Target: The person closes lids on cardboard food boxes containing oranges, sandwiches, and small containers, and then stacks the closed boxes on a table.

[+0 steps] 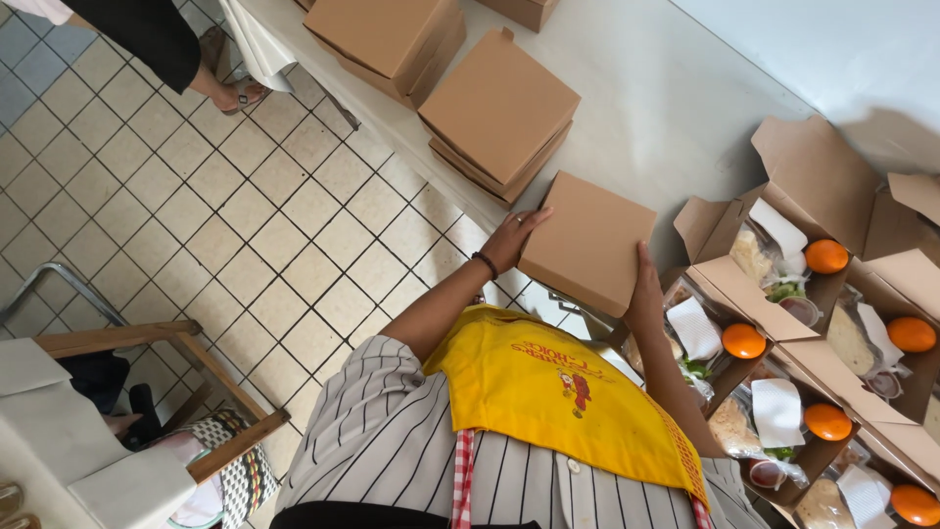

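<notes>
Holding a closed box [587, 240] between both hands, we are keeping it just over the desk [676, 88] edge. Our left hand [514, 238] is pressing flat against its near side, fingers [534, 217] stretched open along the cardboard. Our right hand [646, 289] is clasping the opposite side, fingers wrapping the edge. Beyond the left fingers, two stacks [494, 113] of shut boxes are sitting on the desk. Beside the right fingers, open boxes [803, 255] are lying in rows, each showing wrapped food, a white napkin and an orange [827, 257]. Below our arms, a yellow apron [558, 392] is hanging over a striped shirt. Well away from the left fingers, another person's foot [230, 88] is standing on the tiled floor [196, 225].
</notes>
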